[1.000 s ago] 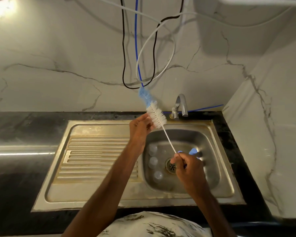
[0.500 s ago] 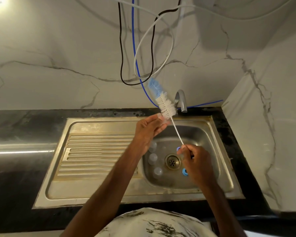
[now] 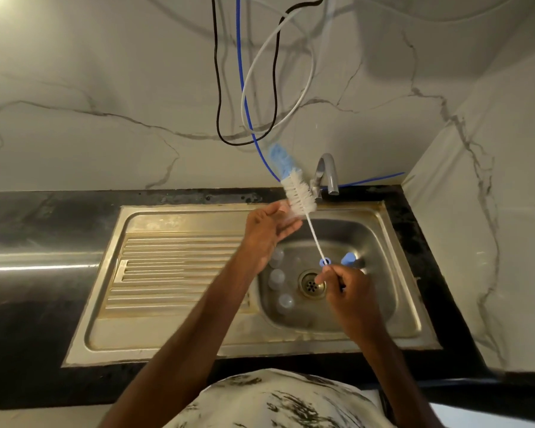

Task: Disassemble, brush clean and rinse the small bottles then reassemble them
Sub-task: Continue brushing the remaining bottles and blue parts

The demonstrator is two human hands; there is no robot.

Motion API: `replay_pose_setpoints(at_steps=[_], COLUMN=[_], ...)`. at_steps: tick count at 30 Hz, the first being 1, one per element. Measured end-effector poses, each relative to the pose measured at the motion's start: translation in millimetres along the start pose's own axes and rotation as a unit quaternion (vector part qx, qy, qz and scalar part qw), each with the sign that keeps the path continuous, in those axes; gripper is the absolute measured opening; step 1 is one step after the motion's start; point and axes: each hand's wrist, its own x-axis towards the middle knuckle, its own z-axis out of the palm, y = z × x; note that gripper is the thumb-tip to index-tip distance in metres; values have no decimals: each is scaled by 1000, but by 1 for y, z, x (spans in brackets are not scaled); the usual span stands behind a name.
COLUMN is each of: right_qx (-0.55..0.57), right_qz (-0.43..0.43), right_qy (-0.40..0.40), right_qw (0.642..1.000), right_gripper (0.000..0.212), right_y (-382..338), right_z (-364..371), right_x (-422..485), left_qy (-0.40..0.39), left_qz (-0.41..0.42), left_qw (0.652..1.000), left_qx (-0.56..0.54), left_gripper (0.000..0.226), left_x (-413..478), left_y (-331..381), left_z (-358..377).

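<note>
My left hand (image 3: 267, 231) is raised over the sink basin (image 3: 380, 304) and pinches what looks like a small clear bottle (image 3: 287, 218) between thumb and fingers. It sits against the white bristles of a bottle brush (image 3: 300, 196), whose blue tip points up at the wall. My right hand (image 3: 348, 293) grips the lower end of the brush's thin white wire handle, over the drain (image 3: 312, 284). Three more small clear bottles (image 3: 276, 278) stand in a row at the basin's left side. A blue ring cap (image 3: 325, 261) and another blue cap (image 3: 348, 259) lie behind the drain.
A steel tap (image 3: 326, 173) stands behind the basin, close to the brush head. The ribbed drainboard (image 3: 179, 270) lies to the left, set in a black counter (image 3: 34, 304). Black, blue and white cables (image 3: 247, 118) hang down the marble wall.
The brush and both hands have shifted right, bringing the bristles closer to the tap. My left hand stays at the bristles and my right hand still holds the wire handle.
</note>
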Motion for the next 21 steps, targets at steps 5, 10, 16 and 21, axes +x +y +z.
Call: replay_pose_setpoints(at_steps=[5,10,16,21], right_qx=[8,3,8,-5], right_qz=[-1,32,62,114], right_qy=[3,13,3,-2], right_qw=[1000,999,998,993], right_gripper=[24,28,30,28], right_y=[0,15,45,84], right_z=[-8,-9,-12,-11], right_x=[20,17,4,-10], left_qy=[-114,-12,-1,-47], left_qz=[7,72,69,12], left_qw=[992,985,898,829], left_qx=[53,156,435,557], left_gripper=[30,22,13,10], left_x=[-27,-15,7,24], left_y=[-27,-47,-110,-167], left_z=[25,10,-7,-8])
